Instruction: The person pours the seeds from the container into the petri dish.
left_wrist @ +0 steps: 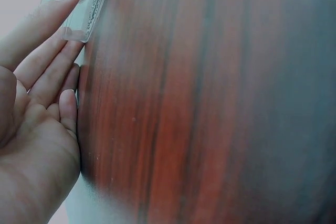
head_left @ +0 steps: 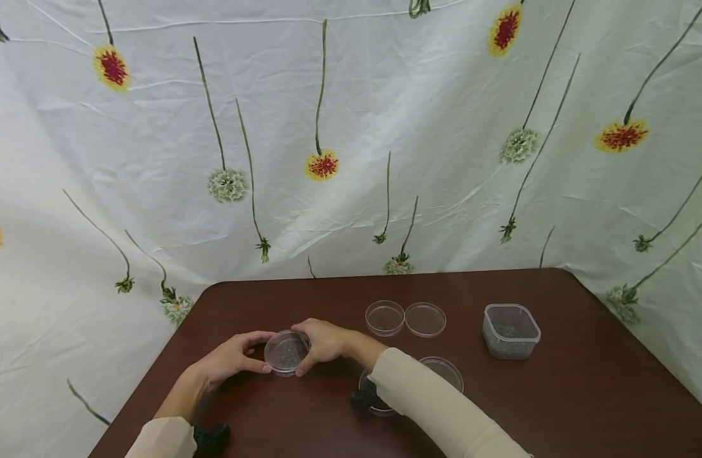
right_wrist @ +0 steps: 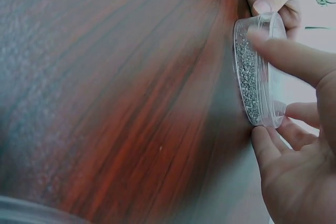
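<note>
A clear round petri dish (head_left: 286,353) is between my two hands, low over the left part of the table. Small grey granules show through its wall in the right wrist view, and a second rim, like a lid's, sits round the dish (right_wrist: 249,77). My left hand (head_left: 227,359) holds its left edge between thumb and fingers. On the opposite edge, my right hand (head_left: 326,341) grips it, thumb on the near side and fingers around the far side. The left wrist view catches only a corner of the dish (left_wrist: 94,11), by the left fingertips.
Two clear round dish pieces, one left (head_left: 384,318) and one right (head_left: 425,320), lie side by side behind my right forearm. More clear dishes (head_left: 447,371) are partly hidden beneath that sleeve. A square plastic tub (head_left: 511,346) with grey material stands at right on the brown table (head_left: 580,381).
</note>
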Action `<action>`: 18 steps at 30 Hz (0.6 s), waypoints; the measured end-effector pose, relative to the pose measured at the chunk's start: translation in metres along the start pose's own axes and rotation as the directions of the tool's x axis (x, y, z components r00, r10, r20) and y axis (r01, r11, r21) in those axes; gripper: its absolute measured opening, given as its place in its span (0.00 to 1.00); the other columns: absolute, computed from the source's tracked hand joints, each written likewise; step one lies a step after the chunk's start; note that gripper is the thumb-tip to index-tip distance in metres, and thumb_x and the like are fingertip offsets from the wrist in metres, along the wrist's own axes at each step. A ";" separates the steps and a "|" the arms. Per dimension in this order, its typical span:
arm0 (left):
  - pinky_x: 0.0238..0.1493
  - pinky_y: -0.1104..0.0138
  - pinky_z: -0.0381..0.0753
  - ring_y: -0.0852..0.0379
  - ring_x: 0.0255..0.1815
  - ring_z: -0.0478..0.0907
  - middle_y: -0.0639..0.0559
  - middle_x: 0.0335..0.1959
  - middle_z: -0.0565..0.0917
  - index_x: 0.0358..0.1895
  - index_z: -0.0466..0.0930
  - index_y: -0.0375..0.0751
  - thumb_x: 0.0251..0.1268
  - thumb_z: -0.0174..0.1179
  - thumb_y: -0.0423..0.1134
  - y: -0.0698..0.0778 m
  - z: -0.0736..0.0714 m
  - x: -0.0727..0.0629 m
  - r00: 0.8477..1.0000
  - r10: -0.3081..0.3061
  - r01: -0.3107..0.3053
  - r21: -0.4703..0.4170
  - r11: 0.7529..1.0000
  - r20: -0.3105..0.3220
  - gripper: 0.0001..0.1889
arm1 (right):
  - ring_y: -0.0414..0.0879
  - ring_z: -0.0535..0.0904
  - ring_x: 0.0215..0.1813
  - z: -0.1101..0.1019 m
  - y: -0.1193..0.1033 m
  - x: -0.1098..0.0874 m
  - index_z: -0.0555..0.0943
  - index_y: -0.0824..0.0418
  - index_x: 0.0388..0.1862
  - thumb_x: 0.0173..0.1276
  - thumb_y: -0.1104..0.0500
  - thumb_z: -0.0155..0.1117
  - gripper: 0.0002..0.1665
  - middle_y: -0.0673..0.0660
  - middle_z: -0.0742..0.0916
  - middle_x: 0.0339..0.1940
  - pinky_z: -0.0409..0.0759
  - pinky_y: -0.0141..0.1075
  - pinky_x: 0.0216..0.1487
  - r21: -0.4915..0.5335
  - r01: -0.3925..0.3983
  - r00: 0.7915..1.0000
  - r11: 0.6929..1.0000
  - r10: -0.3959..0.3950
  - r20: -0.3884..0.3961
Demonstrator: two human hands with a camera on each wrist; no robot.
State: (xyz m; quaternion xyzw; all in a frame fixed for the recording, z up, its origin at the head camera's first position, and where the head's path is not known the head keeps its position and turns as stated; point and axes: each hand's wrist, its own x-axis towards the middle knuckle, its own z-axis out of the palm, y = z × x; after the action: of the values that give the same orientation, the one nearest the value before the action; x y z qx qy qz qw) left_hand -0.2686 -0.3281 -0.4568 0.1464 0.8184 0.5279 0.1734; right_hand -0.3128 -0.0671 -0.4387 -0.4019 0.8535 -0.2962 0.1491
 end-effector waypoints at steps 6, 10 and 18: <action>0.57 0.61 0.77 0.40 0.65 0.73 0.35 0.68 0.74 0.74 0.67 0.28 0.64 0.73 0.34 0.000 0.000 0.000 1.000 -0.005 0.004 -0.003 1.000 -0.005 0.38 | 0.46 0.68 0.74 0.000 0.001 0.000 0.68 0.69 0.76 0.54 0.57 0.86 0.55 0.59 0.75 0.73 0.64 0.32 0.71 -0.024 0.010 1.000 1.000 -0.010 -0.002; 0.58 0.62 0.76 0.41 0.66 0.72 0.36 0.68 0.74 0.75 0.66 0.28 0.63 0.74 0.35 0.000 0.000 0.000 1.000 -0.010 0.010 0.008 1.000 -0.001 0.39 | 0.45 0.68 0.73 0.000 -0.002 0.000 0.69 0.68 0.77 0.54 0.56 0.87 0.55 0.58 0.75 0.73 0.65 0.32 0.70 -0.020 0.003 1.000 1.000 -0.003 -0.006; 0.60 0.60 0.76 0.36 0.70 0.68 0.33 0.73 0.69 0.76 0.64 0.28 0.61 0.76 0.35 0.000 -0.001 -0.001 1.000 0.003 -0.004 0.014 1.000 0.012 0.43 | 0.44 0.68 0.72 -0.002 -0.003 -0.002 0.67 0.65 0.78 0.53 0.56 0.87 0.57 0.58 0.74 0.73 0.67 0.33 0.69 -0.005 0.005 1.000 1.000 -0.005 -0.010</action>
State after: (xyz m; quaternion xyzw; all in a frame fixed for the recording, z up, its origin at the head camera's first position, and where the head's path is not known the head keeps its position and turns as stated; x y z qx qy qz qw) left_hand -0.2678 -0.3291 -0.4567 0.1522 0.8209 0.5215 0.1763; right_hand -0.3109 -0.0657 -0.4354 -0.4031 0.8539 -0.2963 0.1432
